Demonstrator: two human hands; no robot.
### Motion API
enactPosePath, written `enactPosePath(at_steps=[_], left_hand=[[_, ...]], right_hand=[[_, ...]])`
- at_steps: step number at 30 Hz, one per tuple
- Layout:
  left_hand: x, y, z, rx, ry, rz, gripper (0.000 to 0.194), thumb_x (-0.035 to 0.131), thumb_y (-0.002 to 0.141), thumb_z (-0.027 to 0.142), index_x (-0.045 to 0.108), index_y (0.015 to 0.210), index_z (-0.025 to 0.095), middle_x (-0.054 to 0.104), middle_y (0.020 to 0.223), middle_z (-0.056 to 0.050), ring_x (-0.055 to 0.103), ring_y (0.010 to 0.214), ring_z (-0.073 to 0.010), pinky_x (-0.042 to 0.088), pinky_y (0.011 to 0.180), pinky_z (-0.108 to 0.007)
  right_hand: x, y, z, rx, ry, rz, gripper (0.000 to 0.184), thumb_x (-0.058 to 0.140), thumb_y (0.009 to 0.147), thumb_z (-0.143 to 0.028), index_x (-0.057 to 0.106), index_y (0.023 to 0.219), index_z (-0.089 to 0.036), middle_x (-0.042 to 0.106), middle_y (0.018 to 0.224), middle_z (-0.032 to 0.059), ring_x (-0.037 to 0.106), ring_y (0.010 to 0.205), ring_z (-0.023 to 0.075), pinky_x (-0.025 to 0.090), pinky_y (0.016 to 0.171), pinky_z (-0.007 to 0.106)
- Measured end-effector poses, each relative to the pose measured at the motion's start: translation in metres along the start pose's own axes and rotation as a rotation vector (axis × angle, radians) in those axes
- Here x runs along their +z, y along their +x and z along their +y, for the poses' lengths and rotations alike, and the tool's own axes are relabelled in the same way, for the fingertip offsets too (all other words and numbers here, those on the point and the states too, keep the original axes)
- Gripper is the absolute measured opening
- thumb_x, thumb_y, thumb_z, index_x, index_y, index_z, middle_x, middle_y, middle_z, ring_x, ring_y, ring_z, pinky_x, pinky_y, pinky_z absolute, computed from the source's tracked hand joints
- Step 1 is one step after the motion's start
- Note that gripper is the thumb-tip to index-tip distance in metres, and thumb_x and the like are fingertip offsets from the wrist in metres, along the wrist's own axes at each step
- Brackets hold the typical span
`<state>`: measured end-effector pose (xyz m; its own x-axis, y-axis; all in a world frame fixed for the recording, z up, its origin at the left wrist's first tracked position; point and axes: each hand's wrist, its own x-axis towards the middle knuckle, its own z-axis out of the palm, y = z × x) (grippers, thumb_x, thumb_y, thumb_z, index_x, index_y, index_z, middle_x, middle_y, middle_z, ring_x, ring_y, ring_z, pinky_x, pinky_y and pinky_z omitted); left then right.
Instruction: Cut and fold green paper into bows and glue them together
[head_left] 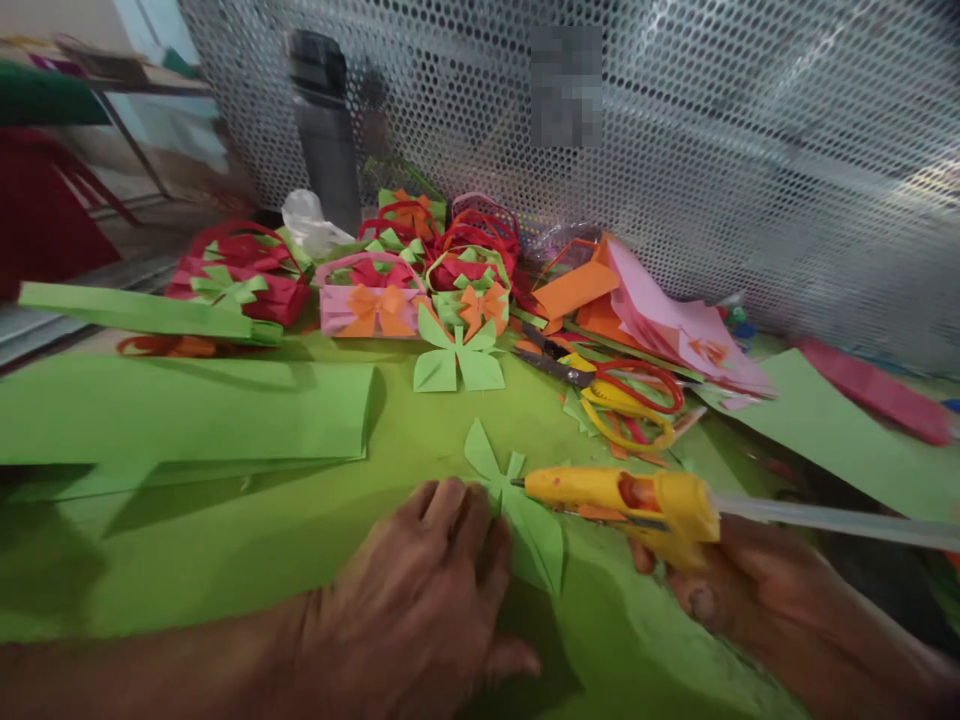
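Note:
My right hand (720, 585) is closed around a yellow glue gun (630, 495) with a long clear glue stick in its back. The nozzle points left and meets, or hovers just over, the centre of a green paper bow cutout (536, 535). My left hand (435, 580) rests palm down on the cutout's left side, thumb spread away, fingertips hidden. Behind it, a second green paper cutout (480, 368) lies near small paper bags: a pink bag (330, 315) with an orange bow and a green bag (446, 305) with an orange bow.
Folded green paper (187, 405) covers the left side. Scissors (637, 390) with red and yellow handles lie on scraps behind the glue gun. Pink paper sheets (660, 310) are piled at right. A dark bottle (326, 140) stands against the perforated metal panel (675, 130).

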<state>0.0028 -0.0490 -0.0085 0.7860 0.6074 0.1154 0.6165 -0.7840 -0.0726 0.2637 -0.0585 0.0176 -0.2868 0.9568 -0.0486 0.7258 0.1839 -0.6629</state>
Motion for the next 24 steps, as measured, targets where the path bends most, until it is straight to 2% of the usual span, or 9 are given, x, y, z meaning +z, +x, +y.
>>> enactPosePath(at_steps=[3, 6, 9, 14, 16, 20, 24], left_hand=[[0.001, 0.0, 0.0, -0.031, -0.019, 0.015, 0.064, 0.03, 0.086, 0.062, 0.066, 0.102, 0.013, 0.064, 0.095, -0.017, 0.056, 0.081, -0.0282, 0.048, 0.062, -0.04], [0.003, -0.001, 0.001, -0.034, -0.039, 0.04, 0.055, 0.036, 0.086, 0.058, 0.069, 0.093, 0.014, 0.065, 0.088, -0.014, 0.057, 0.083, -0.0271, 0.048, 0.066, -0.039], [0.004, -0.002, 0.002, -0.008, -0.044, 0.071, 0.054, 0.035, 0.088, 0.055, 0.069, 0.086, 0.013, 0.066, 0.081, -0.013, 0.058, 0.082, -0.0265, 0.048, 0.067, -0.038], [-0.001, -0.001, 0.001, -0.042, -0.003, 0.058, 0.057, 0.031, 0.089, 0.056, 0.064, 0.106, 0.012, 0.066, 0.09, -0.017, 0.059, 0.082, -0.0296, 0.049, 0.061, -0.04], [-0.001, -0.001, 0.0, -0.038, -0.002, 0.076, 0.056, 0.033, 0.089, 0.056, 0.065, 0.104, 0.013, 0.066, 0.095, -0.017, 0.058, 0.088, -0.0304, 0.049, 0.067, -0.042], [0.003, -0.002, 0.0, -0.002, -0.026, 0.116, 0.053, 0.036, 0.087, 0.057, 0.069, 0.092, 0.015, 0.067, 0.095, -0.014, 0.058, 0.092, -0.029, 0.049, 0.075, -0.042], [0.008, -0.003, 0.002, 0.027, -0.002, 0.158, 0.057, 0.034, 0.088, 0.056, 0.068, 0.096, 0.012, 0.067, 0.101, -0.016, 0.057, 0.097, -0.033, 0.049, 0.078, -0.045]], right_hand=[[-0.001, 0.002, -0.003, 0.006, -0.026, -0.137, 0.029, 0.049, 0.081, -0.046, 0.065, 0.092, -0.025, 0.065, 0.072, 0.0041, 0.062, 0.062, 0.0244, 0.054, 0.054, 0.031], [-0.002, 0.005, -0.007, 0.021, -0.01, -0.161, 0.028, 0.047, 0.084, -0.042, 0.062, 0.1, -0.025, 0.065, 0.078, 0.0035, 0.062, 0.067, 0.0223, 0.053, 0.058, 0.029], [-0.003, 0.006, -0.01, 0.014, 0.001, -0.16, 0.031, 0.047, 0.086, -0.04, 0.059, 0.11, -0.025, 0.065, 0.079, 0.0027, 0.061, 0.067, 0.0205, 0.052, 0.059, 0.028], [-0.006, 0.006, -0.012, -0.005, -0.035, -0.098, 0.034, 0.047, 0.083, -0.045, 0.064, 0.104, -0.025, 0.063, 0.07, 0.0026, 0.058, 0.058, 0.0208, 0.051, 0.049, 0.027], [-0.007, 0.005, -0.012, -0.018, -0.045, -0.092, 0.034, 0.047, 0.082, -0.046, 0.065, 0.103, -0.026, 0.062, 0.066, 0.0024, 0.057, 0.053, 0.0211, 0.049, 0.045, 0.027], [-0.008, 0.006, -0.012, -0.028, -0.045, -0.106, 0.032, 0.047, 0.082, -0.044, 0.064, 0.104, -0.028, 0.066, 0.072, 0.0035, 0.062, 0.06, 0.024, 0.052, 0.051, 0.03], [-0.005, 0.006, -0.007, -0.027, -0.025, -0.092, 0.026, 0.049, 0.081, -0.042, 0.066, 0.095, -0.028, 0.065, 0.069, 0.0025, 0.062, 0.059, 0.0237, 0.052, 0.05, 0.029]])
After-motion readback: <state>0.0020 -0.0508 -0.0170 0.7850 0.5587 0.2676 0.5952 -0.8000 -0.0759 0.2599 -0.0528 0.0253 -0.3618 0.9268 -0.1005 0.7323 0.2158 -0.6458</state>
